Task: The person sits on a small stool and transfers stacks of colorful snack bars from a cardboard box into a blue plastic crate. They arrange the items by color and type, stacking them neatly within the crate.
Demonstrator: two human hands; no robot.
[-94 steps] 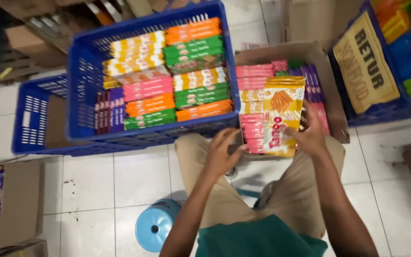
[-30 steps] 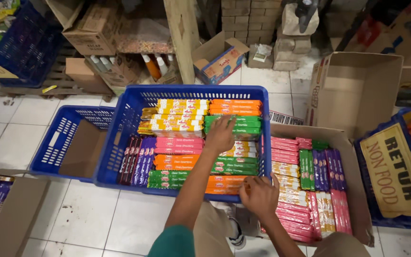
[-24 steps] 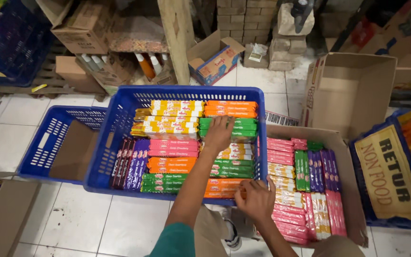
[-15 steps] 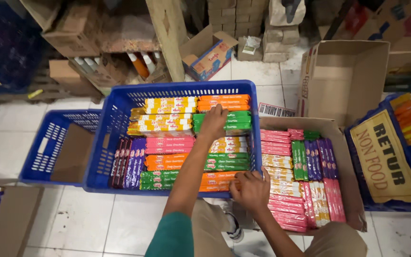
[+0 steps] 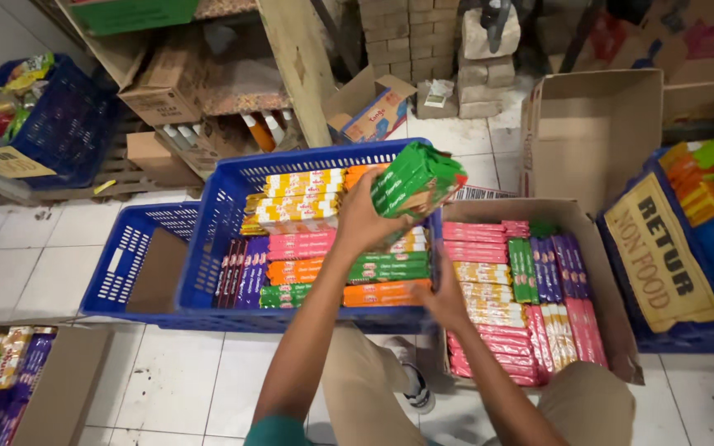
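The blue crate (image 5: 216, 239) is packed nearly wall to wall with wafer packs (image 5: 307, 248), leaving open room only above them, where the left hand (image 5: 365, 219) lifts a green pack bundle (image 5: 416, 177). The cardboard box (image 5: 576, 223) beside it is likewise full, though white floor tiles (image 5: 167, 380) lie open in front. A wooden post (image 5: 299, 66) and stacked cartons (image 5: 167, 83) close off the far side.

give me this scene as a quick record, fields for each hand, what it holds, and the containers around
left hand: raised over the blue crate, fingers wrapped around a stack of green packs
right hand: at the near rim of the blue crate, beside the cardboard box; whether it grips anything cannot be told
blue crate: holds rows of yellow, pink, orange, green and purple packs
cardboard box: to the right, holds pink, green, purple and yellow packs
second blue crate: to the left, holds a brown cardboard piece
floor: white tiles
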